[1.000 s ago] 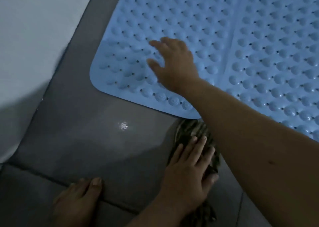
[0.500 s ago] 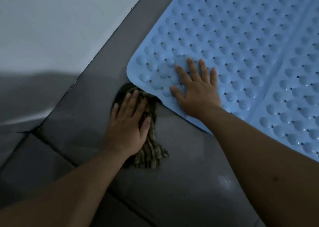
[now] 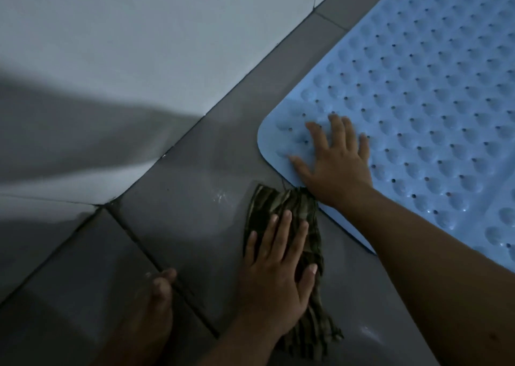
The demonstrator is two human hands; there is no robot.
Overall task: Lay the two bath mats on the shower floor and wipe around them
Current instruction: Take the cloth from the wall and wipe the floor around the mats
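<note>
A light blue bath mat (image 3: 423, 92) with rows of bumps and small holes lies flat on the grey tiled floor, filling the upper right. My right hand (image 3: 338, 161) presses flat on the mat's near rounded corner, fingers spread. A dark striped cloth (image 3: 281, 201) lies on the floor just below that corner. My left hand (image 3: 274, 273) presses flat on the cloth with straight fingers. Only this one mat shows as a single blue surface; I cannot tell a second one apart.
A pale tiled wall (image 3: 139, 59) runs along the left, meeting the grey floor (image 3: 189, 212) in a diagonal line. My bare foot (image 3: 156, 304) stands on the floor at the lower left, beside a dark grout line.
My left hand and the cloth have slid back from the mat's corner toward me along the floor. My right hand stays on the corner. The view has swung, and my foot shows again.
</note>
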